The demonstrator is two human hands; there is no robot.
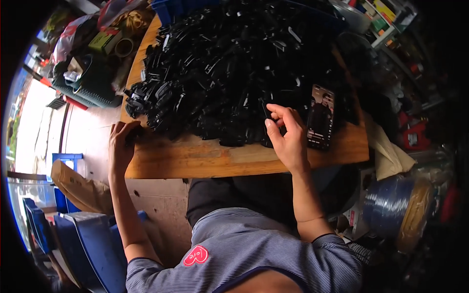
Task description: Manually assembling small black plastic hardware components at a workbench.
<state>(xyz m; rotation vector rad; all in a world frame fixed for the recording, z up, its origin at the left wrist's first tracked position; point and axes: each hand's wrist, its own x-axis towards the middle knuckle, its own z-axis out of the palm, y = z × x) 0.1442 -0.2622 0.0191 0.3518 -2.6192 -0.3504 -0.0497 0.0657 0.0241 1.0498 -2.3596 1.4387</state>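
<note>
A large heap of small black plastic pieces (210, 73) covers most of a wooden table (195, 158). My left hand (121, 146) is at the table's left front corner, its fingers curled round a dark piece that is mostly hidden by them. Over the near edge of the heap, my right hand (289, 136) is closed loosely, thumb and forefinger at a thin black piece that blends into the heap behind it. Just right of that hand, a phone (321, 115) with a lit screen showing a person leans against the heap.
Blue bins (90, 244) and a brown paper sack (80, 185) stand on the floor at left. A blue crate (178, 10) is at the table's far side. Bags and a dark green container (97, 80) lie beyond the left edge. A wrapped spool (391, 205) sits at right.
</note>
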